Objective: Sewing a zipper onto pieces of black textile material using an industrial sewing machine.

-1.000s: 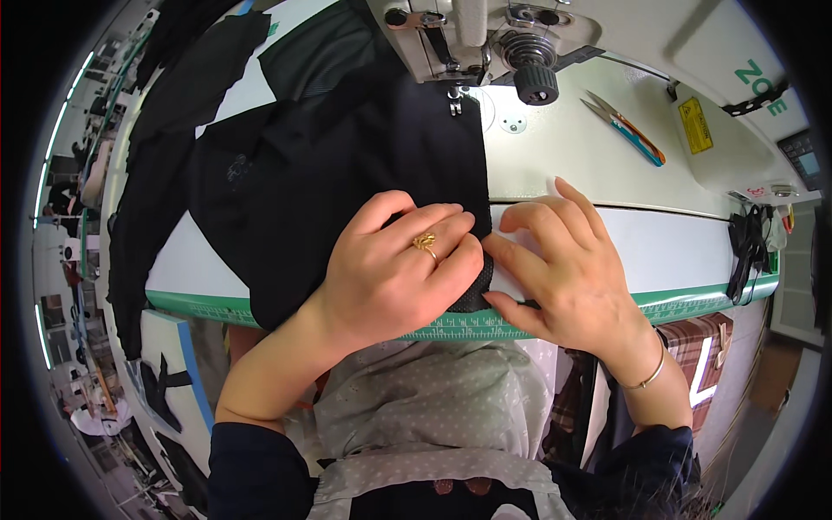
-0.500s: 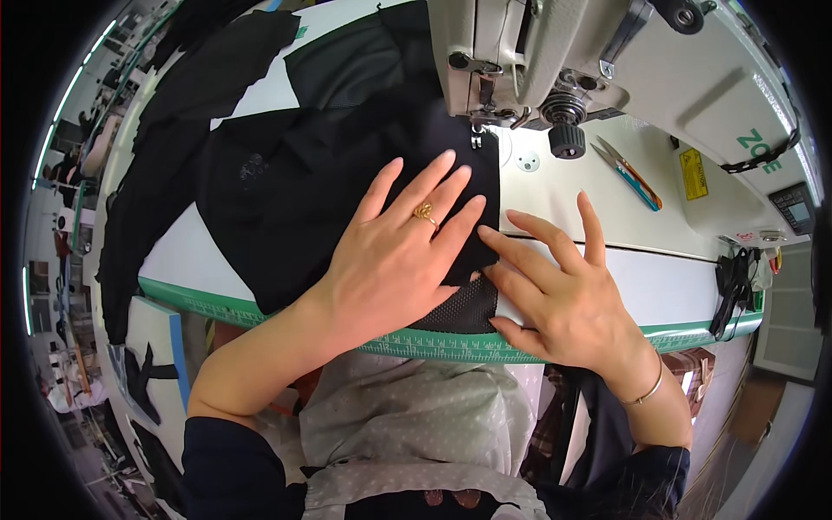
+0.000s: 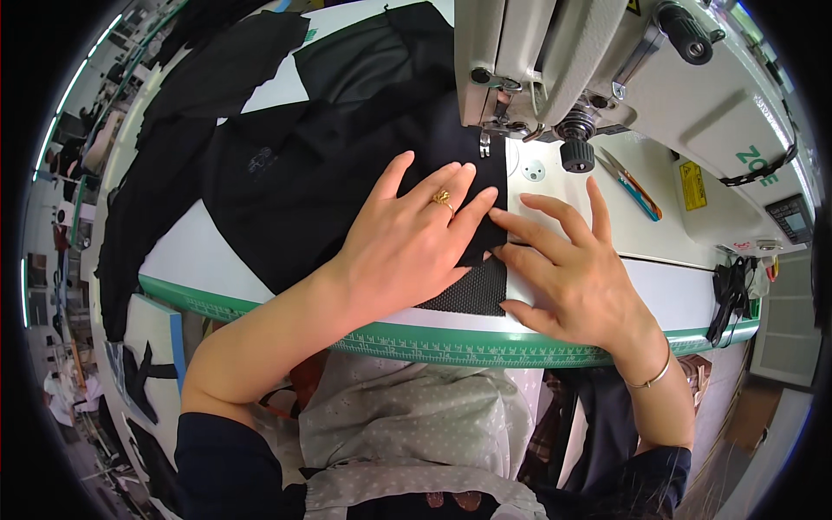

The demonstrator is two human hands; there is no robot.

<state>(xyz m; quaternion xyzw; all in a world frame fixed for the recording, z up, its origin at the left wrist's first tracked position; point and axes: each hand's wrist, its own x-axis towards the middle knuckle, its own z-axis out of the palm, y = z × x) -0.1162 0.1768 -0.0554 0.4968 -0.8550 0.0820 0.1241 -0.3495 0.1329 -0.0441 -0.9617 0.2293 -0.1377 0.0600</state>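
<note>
Black fabric [image 3: 286,199] lies under the presser foot [image 3: 484,146] of a sewing machine, its right edge running toward me. My left hand [image 3: 416,230], with a gold ring, rests flat on it, fingers spread. A strip of black mesh [image 3: 464,293] shows from beneath the smooth layer at the near end. Along the right edge my right hand [image 3: 563,269] has its index and middle fingertips at the cloth, the thumb beside the mesh corner. Its other fingers are lifted and apart.
The machine head [image 3: 555,61] overhangs the far right. Orange-and-blue thread snips [image 3: 637,195] lie on the machine bed. More black cloth [image 3: 217,69] covers the far left. A green measuring tape [image 3: 407,344] lines the table's front edge. A black cable bundle [image 3: 730,295] hangs at right.
The black fabric and mesh have slid away from me toward the presser foot, leaving a white strip of table before the mesh. Both hands moved along with it. The view has shifted slightly.
</note>
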